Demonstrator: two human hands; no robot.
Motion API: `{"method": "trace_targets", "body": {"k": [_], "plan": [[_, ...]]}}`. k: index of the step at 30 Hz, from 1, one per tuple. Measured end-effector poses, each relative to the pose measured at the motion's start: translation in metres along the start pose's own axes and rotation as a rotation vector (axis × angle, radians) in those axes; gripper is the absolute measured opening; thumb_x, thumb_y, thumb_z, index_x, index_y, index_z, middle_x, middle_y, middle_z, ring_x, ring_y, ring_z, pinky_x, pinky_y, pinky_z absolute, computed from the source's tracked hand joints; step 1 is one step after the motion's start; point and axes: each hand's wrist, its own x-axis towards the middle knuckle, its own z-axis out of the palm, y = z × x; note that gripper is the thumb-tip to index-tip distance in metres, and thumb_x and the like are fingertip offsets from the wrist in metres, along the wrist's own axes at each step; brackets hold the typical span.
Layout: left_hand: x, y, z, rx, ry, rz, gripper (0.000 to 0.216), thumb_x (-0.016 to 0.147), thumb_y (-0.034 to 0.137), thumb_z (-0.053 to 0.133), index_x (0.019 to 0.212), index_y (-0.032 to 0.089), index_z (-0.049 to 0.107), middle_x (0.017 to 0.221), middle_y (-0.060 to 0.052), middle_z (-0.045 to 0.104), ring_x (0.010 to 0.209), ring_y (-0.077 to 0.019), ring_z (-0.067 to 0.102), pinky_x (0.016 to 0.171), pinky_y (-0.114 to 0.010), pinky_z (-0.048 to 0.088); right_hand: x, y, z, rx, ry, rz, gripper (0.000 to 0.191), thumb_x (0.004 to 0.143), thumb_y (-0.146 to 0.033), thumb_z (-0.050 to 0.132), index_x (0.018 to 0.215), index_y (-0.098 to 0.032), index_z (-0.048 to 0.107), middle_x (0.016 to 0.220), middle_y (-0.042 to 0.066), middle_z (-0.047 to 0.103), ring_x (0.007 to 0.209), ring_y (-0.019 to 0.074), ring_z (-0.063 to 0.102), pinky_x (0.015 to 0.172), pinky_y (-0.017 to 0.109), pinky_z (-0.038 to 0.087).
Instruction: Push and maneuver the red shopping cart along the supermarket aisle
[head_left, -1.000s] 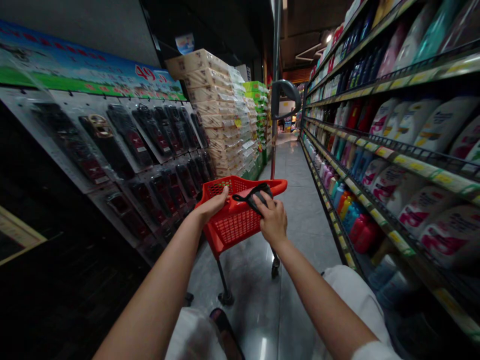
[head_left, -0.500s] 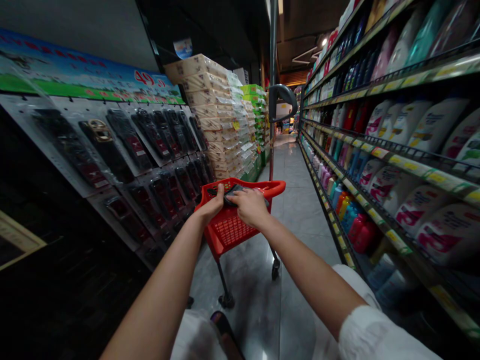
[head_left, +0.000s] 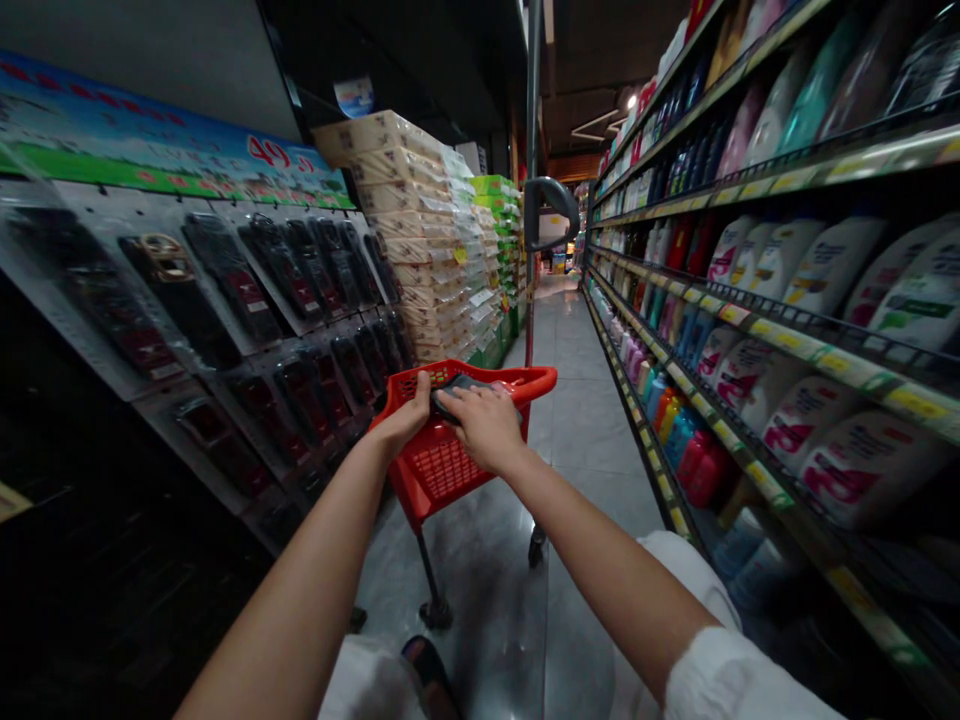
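A red plastic shopping basket on wheels (head_left: 450, 460) stands in the aisle in front of me. My left hand (head_left: 401, 418) grips the near rim of the basket, fingers curled over it. My right hand (head_left: 484, 425) is closed on a dark, flat item (head_left: 454, 385) held over the basket's near edge. Both hands touch that item at the rim. The basket's tall pole with a dark curved handle (head_left: 551, 210) rises behind it.
Left: a pegboard wall of dark packaged items (head_left: 247, 290), then stacked tissue packs (head_left: 420, 230). Right: long shelves of detergent bottles and refill pouches (head_left: 787, 290). The tiled aisle floor (head_left: 577, 400) runs ahead. My shoe (head_left: 427, 675) shows at the bottom.
My right hand carried the dark item from the basket's right side leftward to my left hand at the rim. The view has shifted slightly to the right.
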Motion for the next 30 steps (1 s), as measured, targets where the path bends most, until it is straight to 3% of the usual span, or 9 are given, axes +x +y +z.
{"method": "trace_targets", "body": {"k": [3, 7, 11, 14, 18, 21, 24, 27, 30], "plan": [[-0.001, -0.004, -0.009, 0.147, 0.024, 0.001, 0.094, 0.08, 0.083, 0.015, 0.106, 0.013, 0.071, 0.09, -0.011, 0.075, 0.09, -0.0254, 0.067, 0.081, -0.034, 0.051, -0.009, 0.025, 0.005, 0.086, 0.098, 0.041, 0.038, 0.089, -0.021, 0.051, 0.124, -0.031, 0.062, 0.132, 0.0, 0.062, 0.123, 0.0215, 0.051, 0.107, 0.042, 0.034], [-0.001, -0.006, -0.017, 0.335, 0.071, 0.069, 0.088, 0.074, 0.087, 0.026, 0.092, 0.016, 0.074, 0.091, -0.01, 0.075, 0.1, -0.0287, 0.065, 0.086, -0.034, 0.05, -0.011, 0.094, 0.01, 0.143, 0.243, 0.226, 0.03, 0.091, -0.02, 0.049, 0.114, -0.026, 0.067, 0.122, 0.004, 0.067, 0.12, 0.0208, 0.053, 0.107, 0.039, 0.036], [-0.004, -0.002, -0.011, 0.401, 0.029, 0.112, 0.085, 0.069, 0.09, 0.031, 0.081, 0.017, 0.072, 0.084, -0.007, 0.074, 0.089, -0.0272, 0.065, 0.085, -0.035, 0.051, 0.009, 0.156, 0.01, 0.178, 0.212, 0.384, 0.023, 0.09, -0.021, 0.05, 0.1, -0.02, 0.07, 0.108, 0.009, 0.07, 0.107, 0.0221, 0.06, 0.099, 0.036, 0.043], [-0.005, 0.002, -0.003, 0.376, -0.029, 0.108, 0.084, 0.071, 0.089, 0.029, 0.077, 0.016, 0.07, 0.072, -0.006, 0.071, 0.074, -0.0243, 0.064, 0.077, -0.035, 0.052, 0.025, 0.18, 0.011, 0.277, 0.205, 0.536, 0.023, 0.09, -0.022, 0.048, 0.099, -0.019, 0.069, 0.102, 0.009, 0.071, 0.097, 0.0207, 0.063, 0.088, 0.033, 0.047], [0.002, 0.001, 0.006, 0.347, 0.041, 0.1, 0.078, 0.077, 0.083, 0.028, 0.07, 0.017, 0.068, 0.063, -0.007, 0.068, 0.074, -0.0262, 0.065, 0.071, -0.033, 0.05, 0.02, 0.165, 0.022, 0.281, 0.33, 0.556, 0.029, 0.09, -0.021, 0.044, 0.109, -0.017, 0.067, 0.117, 0.01, 0.066, 0.11, 0.0205, 0.056, 0.098, 0.036, 0.042], [0.01, -0.003, 0.012, 0.375, 0.175, 0.09, 0.067, 0.08, 0.076, 0.034, 0.067, 0.019, 0.067, 0.065, -0.009, 0.069, 0.084, -0.0299, 0.067, 0.072, -0.033, 0.048, -0.005, 0.122, 0.038, 0.2, 0.48, 0.537, 0.033, 0.092, -0.024, 0.043, 0.117, -0.024, 0.065, 0.137, 0.008, 0.053, 0.124, 0.0235, 0.043, 0.106, 0.043, 0.034], [0.013, -0.004, 0.018, 0.403, 0.248, 0.094, 0.058, 0.082, 0.069, 0.04, 0.067, 0.02, 0.067, 0.071, -0.009, 0.071, 0.092, -0.0305, 0.065, 0.074, -0.032, 0.047, -0.033, 0.081, 0.05, 0.188, 0.505, 0.427, 0.039, 0.092, -0.023, 0.043, 0.125, -0.03, 0.061, 0.141, 0.004, 0.05, 0.124, 0.0238, 0.038, 0.107, 0.042, 0.032], [0.009, 0.002, 0.017, 0.386, 0.16, 0.123, 0.055, 0.079, 0.069, 0.047, 0.068, 0.019, 0.068, 0.072, -0.007, 0.071, 0.087, -0.0275, 0.064, 0.073, -0.03, 0.046, -0.044, 0.075, 0.049, 0.191, 0.464, 0.341, 0.044, 0.089, -0.019, 0.044, 0.128, -0.032, 0.06, 0.14, 0.001, 0.05, 0.121, 0.0235, 0.039, 0.106, 0.039, 0.032], [0.0, 0.011, 0.002, 0.406, -0.036, 0.143, 0.055, 0.069, 0.071, 0.059, 0.07, 0.017, 0.07, 0.071, -0.005, 0.07, 0.075, -0.0232, 0.062, 0.069, -0.03, 0.046, -0.036, 0.103, 0.039, 0.219, 0.454, 0.364, 0.044, 0.089, -0.019, 0.042, 0.128, -0.029, 0.06, 0.135, 0.004, 0.055, 0.121, 0.0224, 0.042, 0.105, 0.038, 0.032]]}}
